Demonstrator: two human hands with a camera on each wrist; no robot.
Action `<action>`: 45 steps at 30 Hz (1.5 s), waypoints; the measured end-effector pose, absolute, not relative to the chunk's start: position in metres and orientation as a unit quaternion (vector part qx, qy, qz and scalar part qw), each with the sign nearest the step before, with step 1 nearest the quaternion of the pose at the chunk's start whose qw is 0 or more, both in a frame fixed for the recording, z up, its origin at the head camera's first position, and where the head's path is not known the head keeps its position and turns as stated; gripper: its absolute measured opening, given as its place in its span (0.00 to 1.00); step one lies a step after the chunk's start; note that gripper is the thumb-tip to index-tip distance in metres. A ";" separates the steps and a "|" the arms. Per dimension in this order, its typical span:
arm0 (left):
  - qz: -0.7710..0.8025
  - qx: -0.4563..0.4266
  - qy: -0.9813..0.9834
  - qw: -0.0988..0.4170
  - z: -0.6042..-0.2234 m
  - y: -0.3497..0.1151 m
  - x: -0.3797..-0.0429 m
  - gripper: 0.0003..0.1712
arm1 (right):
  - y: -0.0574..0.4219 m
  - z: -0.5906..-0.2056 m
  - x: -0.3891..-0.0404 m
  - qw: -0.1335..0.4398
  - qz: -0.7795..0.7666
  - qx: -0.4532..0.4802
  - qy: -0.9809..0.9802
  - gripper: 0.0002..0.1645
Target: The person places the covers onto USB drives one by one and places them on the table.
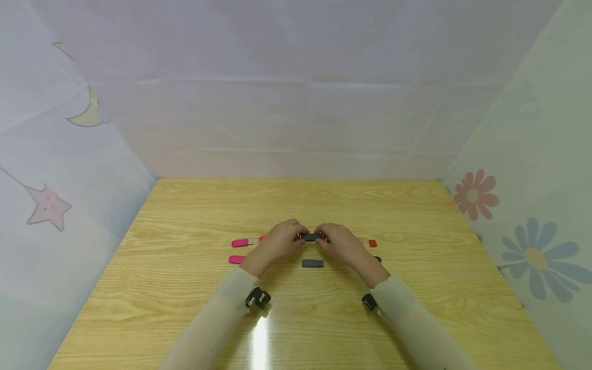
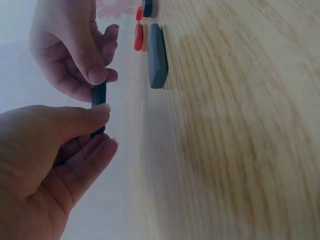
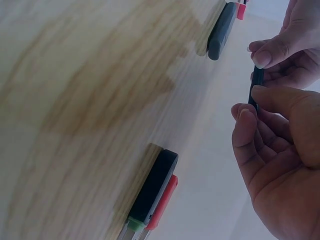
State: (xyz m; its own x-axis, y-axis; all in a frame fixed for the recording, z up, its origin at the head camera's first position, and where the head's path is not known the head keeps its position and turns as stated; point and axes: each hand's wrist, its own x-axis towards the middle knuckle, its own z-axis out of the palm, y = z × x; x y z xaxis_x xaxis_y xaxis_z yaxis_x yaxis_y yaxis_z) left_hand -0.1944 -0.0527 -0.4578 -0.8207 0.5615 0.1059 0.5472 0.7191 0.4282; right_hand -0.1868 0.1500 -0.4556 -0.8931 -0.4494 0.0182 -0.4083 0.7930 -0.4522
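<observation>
Both hands pinch a dark USB flash drive between thumb and fingers, one at each end, above the wooden table. My left hand has its left end; my right hand has its right end. Whether the drive is capped is hidden by the fingers. In the left wrist view the dark drive runs between the two thumbs, and the right wrist view shows the same dark drive. Nearer my body, a grey flash drive lies on the table between the forearms; no metal plug shows on it.
Left of the hands lie a pink flash drive with its metal plug exposed and another pink piece, partly covered by the left arm. On the right are a small red piece and a black flash drive with its plug out.
</observation>
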 end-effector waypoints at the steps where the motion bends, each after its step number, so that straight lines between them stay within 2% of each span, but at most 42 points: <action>1: 0.225 0.298 0.928 0.016 -0.458 -0.053 -0.195 0.13 | 0.150 -0.456 -0.187 0.048 -0.227 -0.225 0.946 0.11; 9: 0.219 0.293 0.930 0.020 -0.463 -0.052 -0.197 0.12 | 0.146 -0.457 -0.191 0.080 -0.227 -0.210 0.948 0.10; 20: 0.218 0.288 0.931 0.041 -0.469 -0.052 -0.203 0.12 | 0.142 -0.461 -0.195 0.076 -0.202 -0.214 0.953 0.09; 32: 0.212 0.278 0.935 0.066 -0.474 -0.050 -0.204 0.11 | 0.137 -0.462 -0.199 0.101 -0.177 -0.209 0.956 0.08; 45: 0.173 0.285 0.942 0.045 -0.475 -0.045 -0.204 0.07 | 0.136 -0.466 -0.199 0.102 -0.156 -0.203 0.961 0.06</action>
